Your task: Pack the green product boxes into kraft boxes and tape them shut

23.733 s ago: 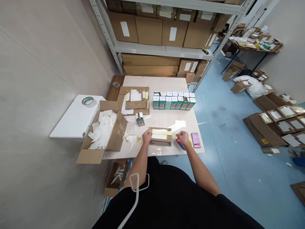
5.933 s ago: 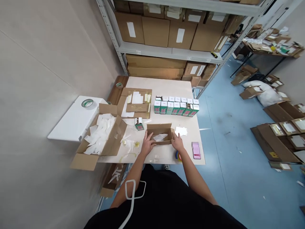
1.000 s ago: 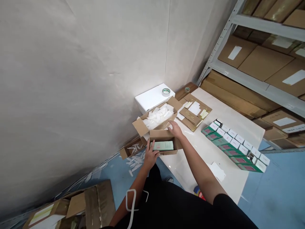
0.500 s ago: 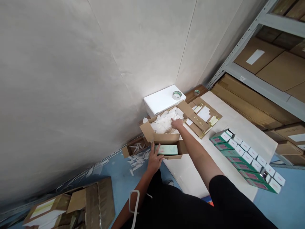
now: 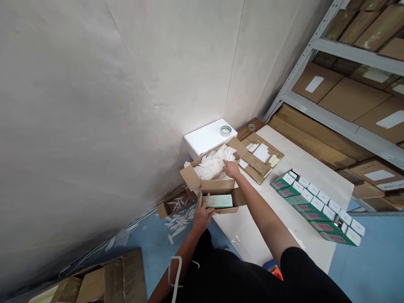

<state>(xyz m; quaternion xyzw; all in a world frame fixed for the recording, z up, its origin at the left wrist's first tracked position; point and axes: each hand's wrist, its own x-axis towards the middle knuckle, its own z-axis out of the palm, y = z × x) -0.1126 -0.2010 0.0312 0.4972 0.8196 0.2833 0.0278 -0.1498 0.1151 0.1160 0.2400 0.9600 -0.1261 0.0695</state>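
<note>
A small open carton (image 5: 227,210) at the table's near left holds a pale mint-green box (image 5: 223,201). Over its left end lies my left hand (image 5: 202,216), open, its fingers spread and touching the carton and the green box's left end. Just behind stands a larger open carton (image 5: 190,177), heaped with white packing pieces (image 5: 211,163). My right hand (image 5: 232,169) is at its right side, index finger stretched onto the packing. That hand looks open, though its other fingers are partly hidden.
A white box (image 5: 202,139) bears a tape roll (image 5: 225,131). Flattened cardboard (image 5: 257,164) lies right of the cartons. Green-and-white product boxes (image 5: 315,206) stand in rows at right. Packing pieces litter the floor by another open carton (image 5: 162,209). Shelves (image 5: 334,113) with cartons rise at right.
The camera view has turned slightly, so the scene sits a little farther left and more shelving shows. Both hands keep nearly the same places at the two cartons.
</note>
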